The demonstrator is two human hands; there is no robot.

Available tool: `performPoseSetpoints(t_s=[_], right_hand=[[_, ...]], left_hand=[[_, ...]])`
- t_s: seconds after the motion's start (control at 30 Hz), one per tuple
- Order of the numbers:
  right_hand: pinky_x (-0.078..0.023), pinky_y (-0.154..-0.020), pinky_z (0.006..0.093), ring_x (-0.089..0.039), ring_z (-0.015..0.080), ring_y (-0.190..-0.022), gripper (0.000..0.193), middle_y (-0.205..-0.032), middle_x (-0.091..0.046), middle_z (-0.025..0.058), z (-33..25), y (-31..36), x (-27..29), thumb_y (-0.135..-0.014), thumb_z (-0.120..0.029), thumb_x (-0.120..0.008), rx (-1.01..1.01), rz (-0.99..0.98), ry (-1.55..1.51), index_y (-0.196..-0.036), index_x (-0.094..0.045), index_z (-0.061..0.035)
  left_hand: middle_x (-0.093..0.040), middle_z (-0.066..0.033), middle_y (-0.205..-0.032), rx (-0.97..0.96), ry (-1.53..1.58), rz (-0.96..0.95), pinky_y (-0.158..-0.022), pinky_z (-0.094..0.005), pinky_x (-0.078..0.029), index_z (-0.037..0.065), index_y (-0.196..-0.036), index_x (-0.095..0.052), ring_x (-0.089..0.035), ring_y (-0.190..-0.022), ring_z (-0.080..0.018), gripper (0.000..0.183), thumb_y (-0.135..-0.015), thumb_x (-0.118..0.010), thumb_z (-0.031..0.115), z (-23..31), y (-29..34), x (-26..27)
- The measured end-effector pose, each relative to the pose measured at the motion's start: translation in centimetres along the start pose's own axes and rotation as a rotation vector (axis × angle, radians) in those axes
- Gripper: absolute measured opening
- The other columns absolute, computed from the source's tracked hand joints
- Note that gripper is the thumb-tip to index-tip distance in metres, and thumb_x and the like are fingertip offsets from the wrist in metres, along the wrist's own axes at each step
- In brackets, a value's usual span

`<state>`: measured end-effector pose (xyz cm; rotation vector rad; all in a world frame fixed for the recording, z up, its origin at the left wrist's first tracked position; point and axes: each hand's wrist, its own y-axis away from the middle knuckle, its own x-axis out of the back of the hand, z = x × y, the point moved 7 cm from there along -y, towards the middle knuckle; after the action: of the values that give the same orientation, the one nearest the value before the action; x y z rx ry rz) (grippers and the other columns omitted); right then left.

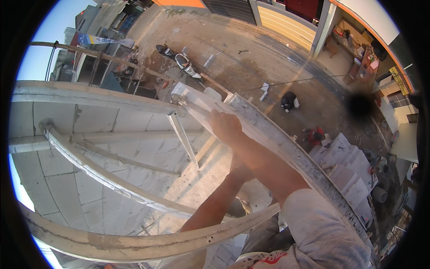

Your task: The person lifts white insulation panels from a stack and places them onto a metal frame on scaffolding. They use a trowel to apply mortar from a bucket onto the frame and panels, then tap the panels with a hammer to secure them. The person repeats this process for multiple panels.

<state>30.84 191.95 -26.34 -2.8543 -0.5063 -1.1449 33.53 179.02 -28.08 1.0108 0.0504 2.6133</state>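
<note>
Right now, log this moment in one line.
Right hand: grips tool; left hand: mostly hidden behind right forearm; tool: over white block

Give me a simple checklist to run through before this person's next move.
1. Right hand gripping: ok, closed on a long, narrow, greyish tool.
2. Left hand gripping: cannot tell, mostly hidden behind the bare right forearm.
3. Tool touching the long, white, flat-faced block: cannot tell; it overlaps the block in this view.
4. Slim, pale, straight post clear of the right hand: ok, it stands apart.
5. Brown dirt ground below free of people: not ok, a crouching person in dark clothing is there.
</note>
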Motion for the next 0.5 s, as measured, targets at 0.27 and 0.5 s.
performPoseSetpoints(t_s=[0.27, 0.5], right_hand=[[-0.053, -0.060, 0.0448, -0.067, 0.0356, -0.067, 0.039, -0.069, -0.065, 0.0175, 3.0, 10.6, 8.8, -0.096, -0.040, -0.051, 0.020, 0.170, 0.019, -0.092, -0.057, -0.0016], [-0.046, -0.057, 0.0484, -0.061, 0.0423, -0.063, 0.037, -0.065, -0.059, 0.0207, 9.5, 35.6, 18.4, -0.094, -0.041, -0.055, -0.314, 0.221, -0.068, -0.090, -0.057, -0.0040]], left_hand=[[-0.039, -0.0086, -0.144, -0.055, -0.479, -0.291, -0.116, -0.0530, -0.009, 0.016, -0.141, -0.041, -0.029, -0.139, -0.0252, 0.089, -0.068, -0.072, 0.057, 2.5, -0.5, -1.1], [-0.049, -0.0029, -0.134, -0.076, -0.552, -0.197, -0.112, -0.0633, -0.015, 0.027, -0.127, -0.054, -0.033, -0.138, -0.0269, 0.078, -0.059, -0.085, 0.050, 4.1, 0.5, -0.6]])
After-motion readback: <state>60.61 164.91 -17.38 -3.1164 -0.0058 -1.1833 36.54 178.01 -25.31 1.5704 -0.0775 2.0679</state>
